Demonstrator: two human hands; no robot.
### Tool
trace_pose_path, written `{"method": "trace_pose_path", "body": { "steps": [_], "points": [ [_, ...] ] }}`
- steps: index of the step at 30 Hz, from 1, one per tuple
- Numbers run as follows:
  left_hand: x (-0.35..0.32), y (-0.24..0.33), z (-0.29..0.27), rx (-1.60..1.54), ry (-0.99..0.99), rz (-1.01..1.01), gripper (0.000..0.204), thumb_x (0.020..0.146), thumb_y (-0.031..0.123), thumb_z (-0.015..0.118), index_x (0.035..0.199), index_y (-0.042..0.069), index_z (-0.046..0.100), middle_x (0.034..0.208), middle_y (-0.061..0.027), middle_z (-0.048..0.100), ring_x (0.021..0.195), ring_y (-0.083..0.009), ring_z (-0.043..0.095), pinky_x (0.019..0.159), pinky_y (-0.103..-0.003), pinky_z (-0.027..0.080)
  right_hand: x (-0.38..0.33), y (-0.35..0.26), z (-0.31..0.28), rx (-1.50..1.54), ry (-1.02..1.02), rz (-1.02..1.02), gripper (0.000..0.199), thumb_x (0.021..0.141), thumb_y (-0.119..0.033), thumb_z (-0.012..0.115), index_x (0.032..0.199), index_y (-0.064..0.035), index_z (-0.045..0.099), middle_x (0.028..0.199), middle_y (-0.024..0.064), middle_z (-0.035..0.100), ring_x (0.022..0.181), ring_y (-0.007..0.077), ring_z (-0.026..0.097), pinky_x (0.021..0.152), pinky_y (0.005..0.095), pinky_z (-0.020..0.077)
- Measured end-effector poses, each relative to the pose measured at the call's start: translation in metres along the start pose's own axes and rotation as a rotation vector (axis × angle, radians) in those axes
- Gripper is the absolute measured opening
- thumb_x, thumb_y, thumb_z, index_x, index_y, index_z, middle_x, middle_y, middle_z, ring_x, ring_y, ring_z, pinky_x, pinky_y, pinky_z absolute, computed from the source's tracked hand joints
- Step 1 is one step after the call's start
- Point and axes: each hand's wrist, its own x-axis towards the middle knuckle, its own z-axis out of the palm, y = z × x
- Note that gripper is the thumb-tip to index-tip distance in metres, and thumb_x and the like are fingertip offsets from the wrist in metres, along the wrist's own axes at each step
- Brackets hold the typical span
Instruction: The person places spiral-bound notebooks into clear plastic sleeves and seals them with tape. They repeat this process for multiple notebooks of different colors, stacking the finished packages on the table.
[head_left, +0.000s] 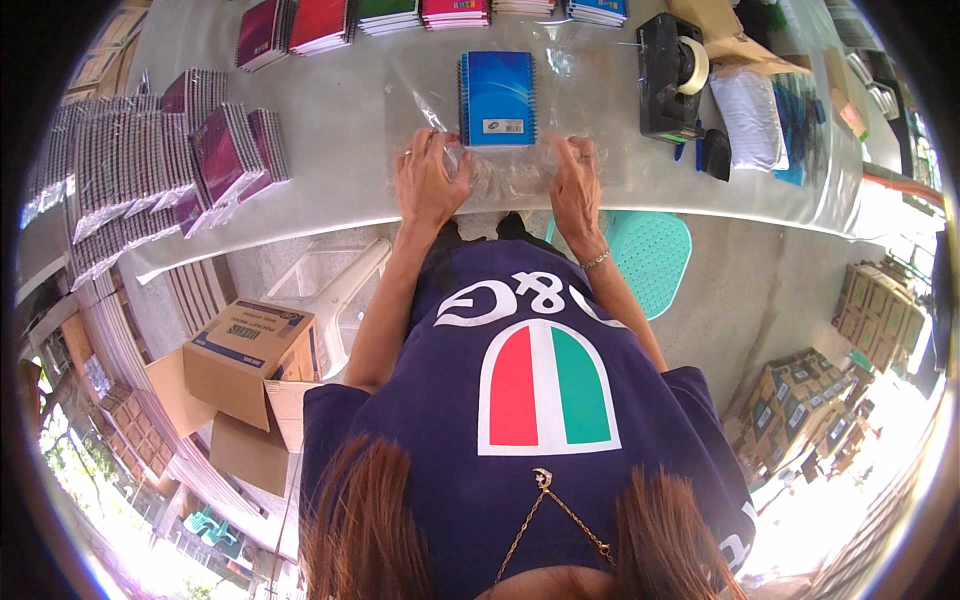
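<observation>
A blue spiral notebook (498, 90) lies on the table in front of me, its cover facing up with a white barcode label near the lower edge. Thin clear plastic film (500, 170) spreads around and below it. At the notebook's lower left, my left hand (430, 182) has curled fingers and thumb on the film. My right hand (576, 190) pinches the film at the lower right. Neither hand touches the notebook itself.
Piles of wrapped maroon notebooks (140, 165) cover the table's left end. Several coloured notebook stacks (388, 14) line the far side. A black tape dispenser (672, 80) stands right, beside a white packet (750, 118). Below are an open carton (250, 340) and green stool (650, 262).
</observation>
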Motion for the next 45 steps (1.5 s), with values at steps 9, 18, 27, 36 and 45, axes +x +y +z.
{"method": "trace_pose_path", "body": {
  "steps": [9,18,27,36,45],
  "points": [
    [0.01,-0.008,0.015,0.012,0.018,0.018,0.037,0.074,0.024,0.071,0.107,0.009,0.062,0.113,-0.0091,0.056,0.109,-0.0301,0.056,0.089,-0.044,0.041,0.009,-0.014,0.026,-0.022,0.117,0.03,0.029,0.082,-0.013,0.065,0.109,-0.0068,0.059,0.113,0.016,0.054,0.09,0.0391,0.062,0.072,0.046,0.0521],
    [0.014,-0.005,0.017,-0.002,0.06,0.029,0.032,0.072,0.021,0.072,0.101,0.011,0.064,0.105,-0.0067,0.058,0.103,-0.0298,0.058,0.085,-0.044,0.042,0.019,-0.013,0.026,-0.044,0.12,0.064,0.026,0.081,-0.019,0.068,0.103,-0.0083,0.061,0.11,0.0121,0.056,0.085,0.0381,0.064,0.067,0.0472,0.0522],
    [0.016,-0.01,0.019,-0.048,0.081,0.052,0.032,0.072,0.017,0.072,0.103,0.01,0.064,0.104,-0.0075,0.058,0.097,-0.0283,0.059,0.082,-0.043,0.044,0.019,-0.009,0.023,-0.015,0.145,0.084,0.024,0.082,-0.019,0.068,0.104,-0.0085,0.063,0.11,0.0105,0.06,0.085,0.0365,0.065,0.07,0.0458,0.0519],
    [0.027,-0.035,-0.017,-0.835,0.097,-0.626,0.051,0.082,0.032,0.079,0.113,-0.001,0.056,0.104,-0.0135,0.062,0.068,-0.012,0.065,0.059,-0.023,0.051,0.033,0.06,-0.028,0.368,0.214,0.387,0.05,0.087,-0.027,0.072,0.125,-0.0029,0.052,0.096,0.01,0.065,0.081,0.0161,0.063,0.07,0.031,0.05],
    [0.065,-0.06,0.0,-0.919,-0.201,-0.519,0.041,0.087,0.034,0.071,0.112,0.002,0.067,0.079,-0.0037,0.062,0.061,-0.0093,0.059,0.055,-0.025,0.048,0.097,0.076,-0.02,0.56,-0.109,0.343,0.038,0.086,-0.019,0.073,0.113,0.0038,0.062,0.084,0.0092,0.069,0.067,0.0116,0.063,0.062,0.0247,0.0536]
  ]
}}
